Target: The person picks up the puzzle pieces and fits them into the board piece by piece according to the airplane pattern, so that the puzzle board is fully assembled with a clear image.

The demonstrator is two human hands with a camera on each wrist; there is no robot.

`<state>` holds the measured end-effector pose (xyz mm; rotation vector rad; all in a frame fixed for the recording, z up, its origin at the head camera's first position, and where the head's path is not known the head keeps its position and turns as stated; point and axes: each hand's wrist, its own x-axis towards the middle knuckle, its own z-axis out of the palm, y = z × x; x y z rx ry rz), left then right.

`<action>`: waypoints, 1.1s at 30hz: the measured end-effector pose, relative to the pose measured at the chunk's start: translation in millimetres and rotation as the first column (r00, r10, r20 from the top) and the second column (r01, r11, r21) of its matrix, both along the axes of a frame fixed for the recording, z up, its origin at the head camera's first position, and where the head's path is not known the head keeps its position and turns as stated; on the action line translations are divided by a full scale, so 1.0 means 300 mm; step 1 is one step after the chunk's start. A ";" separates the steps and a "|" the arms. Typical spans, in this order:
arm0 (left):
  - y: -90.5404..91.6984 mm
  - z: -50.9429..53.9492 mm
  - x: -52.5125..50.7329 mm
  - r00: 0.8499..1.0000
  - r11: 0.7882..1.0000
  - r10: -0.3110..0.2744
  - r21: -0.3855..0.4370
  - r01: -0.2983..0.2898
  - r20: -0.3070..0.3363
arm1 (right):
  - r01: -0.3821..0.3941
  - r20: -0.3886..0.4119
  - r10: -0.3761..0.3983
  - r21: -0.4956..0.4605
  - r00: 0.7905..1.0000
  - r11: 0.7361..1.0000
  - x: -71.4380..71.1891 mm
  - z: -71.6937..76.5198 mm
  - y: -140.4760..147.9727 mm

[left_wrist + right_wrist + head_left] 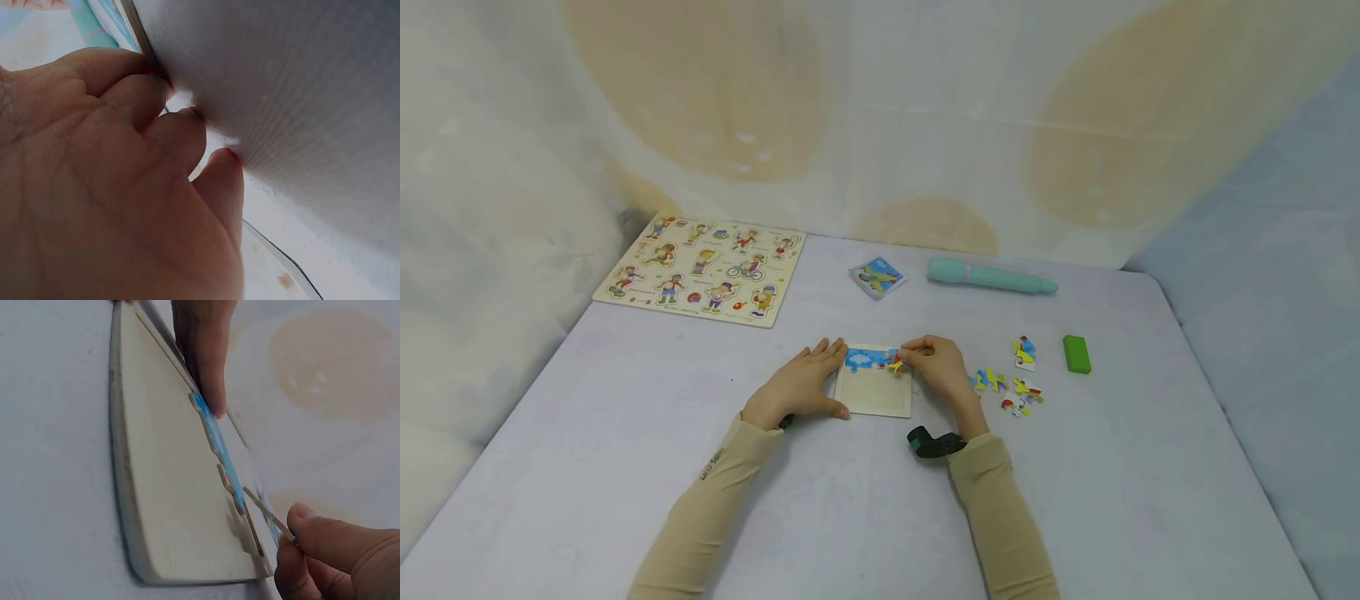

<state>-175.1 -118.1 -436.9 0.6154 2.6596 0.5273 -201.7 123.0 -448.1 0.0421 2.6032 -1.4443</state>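
A shallow square wooden puzzle tray (874, 400) lies on the table between the two hands. Blue sky pieces (867, 358) are set along its far edge. My left hand (801, 383) rests at the tray's left side, fingers spread, with fingertips at the rim. In the right wrist view, my right hand (331, 556) pinches a thin puzzle piece (270, 515) between thumb and finger. That piece is tilted over the tray's far right corner, beside the laid blue pieces. Its printed face is mostly hidden there; the head view shows yellow and red on it.
Several loose puzzle pieces (1021, 392) lie right of the tray, near a green block (1077, 354). Farther back are a picture card (878, 277) and a mint-green tube-shaped object (992, 276). A larger wooden board (700, 268) with printed figures lies at the back left.
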 end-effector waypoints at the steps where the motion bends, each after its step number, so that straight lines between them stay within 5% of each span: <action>1: 0.000 0.000 0.000 1.000 1.000 0.000 -0.002 0.000 -0.001 | 0.004 -0.006 -0.004 0.006 1.000 1.000 0.001 0.000 -0.004; 13: 0.002 0.011 0.005 1.000 1.000 -0.002 -0.011 0.002 0.000 | 0.046 -0.072 -0.038 0.115 0.997 0.992 0.023 0.000 -0.047; 21: 0.002 0.006 -0.002 1.000 1.000 0.000 -0.023 0.000 -0.004 | 0.139 -0.145 -0.107 0.231 0.984 0.963 0.023 -0.021 -0.061; 25: 0.004 0.000 -0.005 1.000 1.000 0.004 -0.017 -0.004 -0.005 | 0.123 -0.128 -0.100 0.188 0.987 0.974 0.011 -0.031 -0.048; 29: 0.003 -0.004 -0.002 1.000 1.000 0.001 -0.009 -0.001 -0.002 | 0.085 -0.068 -0.083 0.035 0.994 0.996 -0.007 -0.022 -0.001; 33: 0.001 0.000 -0.002 1.000 1.000 -0.008 -0.014 0.008 -0.009 | 0.148 -0.047 -0.152 -0.090 0.987 0.985 -0.024 0.001 0.085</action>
